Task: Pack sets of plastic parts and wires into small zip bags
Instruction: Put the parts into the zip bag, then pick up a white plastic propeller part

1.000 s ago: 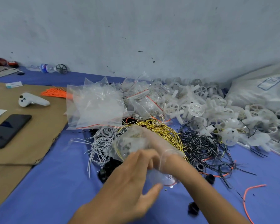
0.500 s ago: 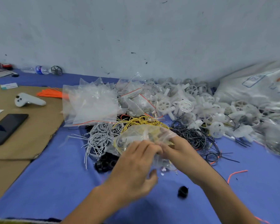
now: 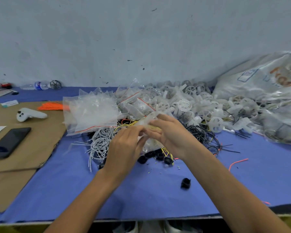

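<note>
My left hand (image 3: 124,147) and my right hand (image 3: 170,133) meet over the wire piles, both pinching one small clear zip bag (image 3: 149,119) with plastic parts inside. Under the hands lie white wires (image 3: 100,142), yellow wires (image 3: 129,123) and black wires (image 3: 202,133). A bag of empty zip bags (image 3: 91,111) sits to the left. A heap of white plastic wheel parts (image 3: 200,105) spreads behind. Small black plastic parts (image 3: 151,156) lie below the hands, and one more black part (image 3: 185,183) lies alone nearer the front edge.
Brown cardboard (image 3: 32,142) on the left holds a black phone (image 3: 8,142), a white controller (image 3: 29,114) and orange wires (image 3: 51,105). A big bag of packed sets (image 3: 267,91) fills the right. A loose orange wire (image 3: 238,163) lies on the blue cloth (image 3: 141,190).
My hands have risen and moved away from me with the zip bag, which now stands more upright between my fingertips. The camera has tilted, showing the table's front edge.
</note>
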`<state>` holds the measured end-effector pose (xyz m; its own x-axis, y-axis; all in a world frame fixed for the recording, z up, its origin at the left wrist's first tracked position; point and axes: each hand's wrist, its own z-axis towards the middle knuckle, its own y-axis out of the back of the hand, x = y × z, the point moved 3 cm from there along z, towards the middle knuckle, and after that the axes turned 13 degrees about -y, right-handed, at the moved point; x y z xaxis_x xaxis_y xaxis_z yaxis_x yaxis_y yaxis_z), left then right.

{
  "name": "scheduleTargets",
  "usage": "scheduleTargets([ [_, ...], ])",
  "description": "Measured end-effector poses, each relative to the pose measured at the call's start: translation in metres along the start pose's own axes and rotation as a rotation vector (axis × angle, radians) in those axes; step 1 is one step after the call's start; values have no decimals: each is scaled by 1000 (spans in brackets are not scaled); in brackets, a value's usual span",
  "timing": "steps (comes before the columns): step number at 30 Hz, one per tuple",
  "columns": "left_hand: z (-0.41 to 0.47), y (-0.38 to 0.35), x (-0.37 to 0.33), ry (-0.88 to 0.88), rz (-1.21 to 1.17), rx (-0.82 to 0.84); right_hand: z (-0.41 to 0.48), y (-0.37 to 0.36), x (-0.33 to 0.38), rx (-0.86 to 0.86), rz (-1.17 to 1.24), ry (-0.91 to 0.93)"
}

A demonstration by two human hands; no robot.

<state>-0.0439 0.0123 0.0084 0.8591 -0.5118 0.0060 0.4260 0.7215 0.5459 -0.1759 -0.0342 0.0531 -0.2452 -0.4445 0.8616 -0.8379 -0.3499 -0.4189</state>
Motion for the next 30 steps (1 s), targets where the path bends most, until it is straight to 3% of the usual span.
scheduleTargets([
  [2,7,4,7,-7,-31,-25,4,1,4,-10,35,13],
  [4,15,10,14,-20,-50,-28,5,6,12,-101,-193,83],
  [8,45,35,40,-9,13,-45,4,12,33,-285,-1384,461],
  [10,63,45,54,27,20,-14,9,15,37,-300,-1739,437],
  [12,76,53,62,66,2,21,14,17,45,-372,-1932,477],
  [14,86,61,69,114,-37,16,10,12,58,-418,-1958,581],
  [17,100,75,77,157,-108,-13,2,6,80,-424,-1810,685],
  [22,110,89,82,179,-171,33,-3,-1,88,-156,-1581,536],
  [25,100,95,90,287,-271,51,-9,6,93,-169,-1402,505],
  [30,68,87,88,488,-521,199,-17,15,91,-136,-1391,468],
])
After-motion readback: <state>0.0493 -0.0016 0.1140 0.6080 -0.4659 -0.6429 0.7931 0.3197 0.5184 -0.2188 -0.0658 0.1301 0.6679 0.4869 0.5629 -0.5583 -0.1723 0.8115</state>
